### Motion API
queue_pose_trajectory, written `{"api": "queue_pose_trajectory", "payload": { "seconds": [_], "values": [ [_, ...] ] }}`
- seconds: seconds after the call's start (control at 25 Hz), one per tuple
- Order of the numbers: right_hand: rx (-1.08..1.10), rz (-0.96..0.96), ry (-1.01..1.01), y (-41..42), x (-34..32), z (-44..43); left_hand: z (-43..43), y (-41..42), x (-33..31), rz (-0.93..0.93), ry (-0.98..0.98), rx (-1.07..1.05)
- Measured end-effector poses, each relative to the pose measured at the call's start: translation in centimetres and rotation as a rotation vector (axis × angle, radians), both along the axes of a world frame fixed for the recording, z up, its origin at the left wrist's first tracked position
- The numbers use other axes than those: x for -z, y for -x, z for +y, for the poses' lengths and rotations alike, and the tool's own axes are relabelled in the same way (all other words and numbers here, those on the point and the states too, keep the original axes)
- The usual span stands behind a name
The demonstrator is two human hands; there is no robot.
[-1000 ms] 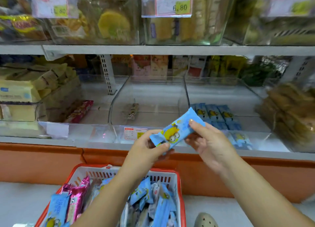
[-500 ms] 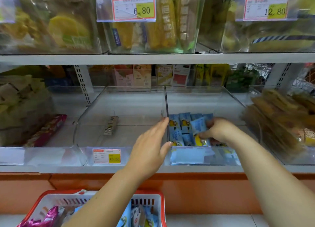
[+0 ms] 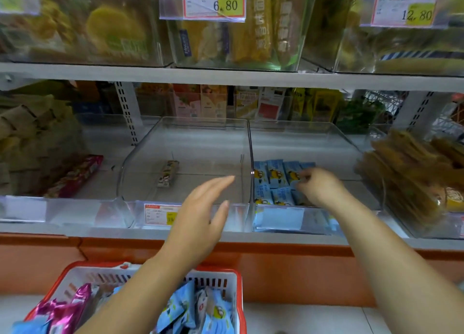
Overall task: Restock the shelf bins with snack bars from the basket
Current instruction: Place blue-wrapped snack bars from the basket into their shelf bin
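Observation:
Several blue snack bars (image 3: pixel 275 183) lie in rows in the clear right-hand shelf bin (image 3: pixel 349 145). My right hand (image 3: pixel 320 189) reaches into that bin, bent fingertips resting on the bars, none visibly pinched. My left hand (image 3: pixel 204 208) hovers flat with straight fingers in front of the middle clear bin (image 3: pixel 136 158), holding nothing. That bin contains a single dark-printed bar (image 3: pixel 167 174). Below, the red basket (image 3: pixel 239 298) carries more blue bars (image 3: pixel 190 308) and pink bars (image 3: pixel 71 308); my left forearm crosses over it.
A long red-pink pack (image 3: pixel 75 175) lies in the bin to the left. Brown wrapped snacks (image 3: pixel 411 175) fill the bin on the right. The shelf above (image 3: pixel 226 76) holds yellow packs and price tags. An orange base panel (image 3: pixel 288 263) runs under the shelf.
A second ago both hands held one blue bar above the basket. My right hand carried it into the right bin and now rests on the rows; my left hand let go and hovers.

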State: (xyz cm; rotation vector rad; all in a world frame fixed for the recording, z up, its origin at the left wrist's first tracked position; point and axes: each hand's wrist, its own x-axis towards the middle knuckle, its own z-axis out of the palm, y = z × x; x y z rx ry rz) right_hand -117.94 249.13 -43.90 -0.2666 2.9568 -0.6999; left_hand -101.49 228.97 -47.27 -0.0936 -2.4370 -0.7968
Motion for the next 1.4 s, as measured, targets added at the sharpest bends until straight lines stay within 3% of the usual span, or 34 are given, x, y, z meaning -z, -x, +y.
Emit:
{"api": "queue_pose_trajectory", "payload": {
  "seconds": [0.12, 0.2, 0.32, 0.44, 0.6, 0.72, 0.84, 0.92, 1.04, 1.12, 1.32, 1.4],
  "values": [
    [-0.084, 0.249, 0.614, -4.7, -1.0, -0.3, -3.0, -4.9, 2.9, 0.021, -0.083, -0.167],
    [-0.211, 0.192, 0.796, -8.8, 0.0, -1.5, -5.3, -7.4, 5.7, -0.234, -0.155, -0.286],
    [-0.343, -0.114, 0.65, -14.0, 4.9, -4.6, -7.7, -10.9, 10.9, -0.637, -0.152, -0.329],
    [-0.354, -0.408, 0.44, -16.9, 10.1, -7.6, -8.6, -13.1, 15.0, -0.724, -0.115, -0.323],
    [-0.308, -0.549, 0.414, -18.5, 12.6, -9.4, -8.9, -14.3, 17.4, -0.785, -0.004, -0.463],
    [-0.322, -0.602, 0.389, -18.9, 12.6, -10.4, -9.1, -14.1, 17.8, -0.795, 0.067, -0.494],
    [-0.285, -0.686, 0.423, -18.9, 12.9, -11.3, -8.8, -14.2, 17.3, -0.737, 0.005, -0.506],
    [-0.239, -0.741, 0.465, -18.9, 13.4, -11.8, -8.1, -14.6, 16.7, -0.695, -0.162, -0.484],
    [-0.158, -0.851, 0.531, -18.9, 14.3, -12.3, -6.7, -15.4, 15.5, -0.58, -0.573, -0.437],
    [-0.067, -0.96, 0.599, -19.2, 14.8, -12.6, -5.7, -15.8, 14.2, -0.497, -0.697, -0.385],
    [0.065, -0.984, 0.941, -19.5, 13.5, -12.6, -3.2, -16.2, 11.1, -0.35, -0.455, -0.189],
    [0.009, -0.92, 1.005, -18.8, 11.7, -11.6, -2.4, -15.8, 10.1, -0.326, -0.536, -0.152]
  ]
}}
